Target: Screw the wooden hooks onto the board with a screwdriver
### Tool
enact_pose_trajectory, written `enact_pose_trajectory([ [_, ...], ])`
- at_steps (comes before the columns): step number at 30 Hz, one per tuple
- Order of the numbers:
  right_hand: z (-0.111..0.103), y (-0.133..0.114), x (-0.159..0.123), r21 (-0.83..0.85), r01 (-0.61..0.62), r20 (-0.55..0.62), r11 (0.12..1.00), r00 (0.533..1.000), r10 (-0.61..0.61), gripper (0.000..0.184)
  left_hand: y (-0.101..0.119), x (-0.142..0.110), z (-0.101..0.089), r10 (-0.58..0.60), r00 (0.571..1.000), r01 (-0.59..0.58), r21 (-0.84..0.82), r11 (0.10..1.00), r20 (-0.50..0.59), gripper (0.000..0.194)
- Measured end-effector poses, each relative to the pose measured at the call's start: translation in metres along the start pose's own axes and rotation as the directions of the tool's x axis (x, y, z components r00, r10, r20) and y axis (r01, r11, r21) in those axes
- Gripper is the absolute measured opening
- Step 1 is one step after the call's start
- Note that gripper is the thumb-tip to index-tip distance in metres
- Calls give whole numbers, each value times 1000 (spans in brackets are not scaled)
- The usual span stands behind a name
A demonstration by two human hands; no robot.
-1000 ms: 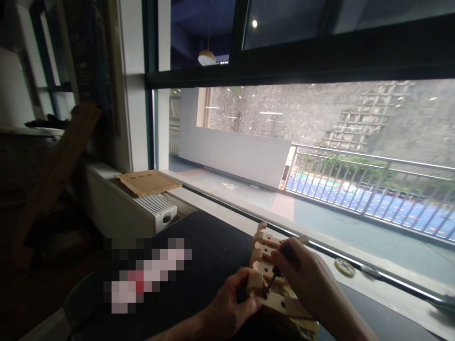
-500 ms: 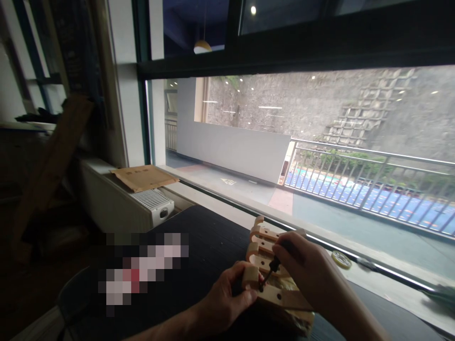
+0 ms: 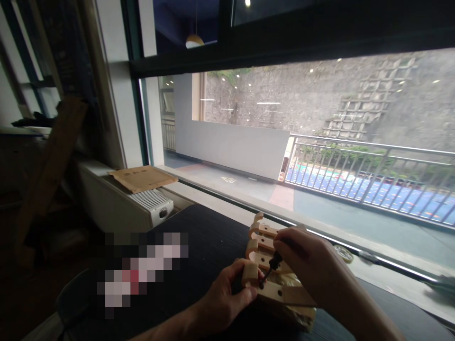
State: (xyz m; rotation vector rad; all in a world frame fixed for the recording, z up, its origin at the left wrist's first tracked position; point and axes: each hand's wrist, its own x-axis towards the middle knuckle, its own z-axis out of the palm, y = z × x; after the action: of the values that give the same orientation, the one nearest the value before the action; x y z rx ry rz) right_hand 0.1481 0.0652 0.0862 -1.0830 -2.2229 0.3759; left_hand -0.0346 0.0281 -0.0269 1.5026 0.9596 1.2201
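My left hand (image 3: 227,296) is closed on the curled end of the nearest wooden hook (image 3: 250,274), thumb in front and fingers behind. In my right hand (image 3: 307,258) is a screwdriver (image 3: 273,263) with a dark handle, tilted so that its tip meets the hook's flat strip near a hole, just right of the curl. Whether a screw sits under the tip cannot be made out. Several similar wooden hooks (image 3: 253,246) stand in a row behind, their strips drilled with holes. Beneath them lies a yellowish block (image 3: 302,316) with a shiny wrapping, partly hidden by my right arm.
A dark tabletop (image 3: 206,237) runs up to the window sill. On the sill lies a round yellowish roll (image 3: 343,254). At the left, a brown paper packet (image 3: 142,177) rests on a white radiator (image 3: 156,206). A pixelated patch (image 3: 142,272) covers part of the table.
The view has shifted slightly. My right hand has turned a little around the screwdriver handle; the tip stays at the same spot on the hook. My left hand keeps its grip.
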Motion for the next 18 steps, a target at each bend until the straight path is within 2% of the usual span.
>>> enact_pose_trajectory([
  [6, 2, 2, 4, -86, -67, -51, 994, 997, 62, 29, 0, 0, -1, 0, 1000, 0, 26, 1000, -6, 17],
  [14, 5, -1, -1, 2, 26, 0, 1000, 1000, -26, 23, 6, 0, -2, 22, 1000, -23, 61, 998, 14, 17],
  [18, 5, -1, 2, -29, 2, -3, 1000, 1000, -2, 26, 5, 0, -3, 41, 999, -41, 67, 997, 12, 17],
])
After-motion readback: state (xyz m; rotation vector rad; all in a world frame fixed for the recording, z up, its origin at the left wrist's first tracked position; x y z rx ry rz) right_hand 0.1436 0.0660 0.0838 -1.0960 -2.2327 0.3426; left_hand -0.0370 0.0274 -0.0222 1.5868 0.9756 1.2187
